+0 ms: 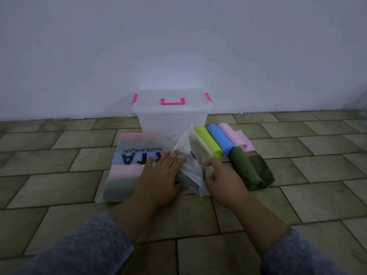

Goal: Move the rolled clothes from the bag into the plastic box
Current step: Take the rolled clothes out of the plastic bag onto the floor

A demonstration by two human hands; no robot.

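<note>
left hand [158, 176]: your fingers flat, unclenched, pressing the bag [127, 187] on the floor | right hand [225, 182]: fingers seem to pinch its mouth | step: emptying; rolls [220, 139] inside and beside it | next: unlatch the shut box [172, 121]

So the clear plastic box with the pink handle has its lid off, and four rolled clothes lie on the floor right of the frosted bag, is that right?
Not quite: the head view shows the clear plastic box with its lid on. The lime roll, blue roll, pink roll and dark green roll do lie right of the frosted bag.
</note>
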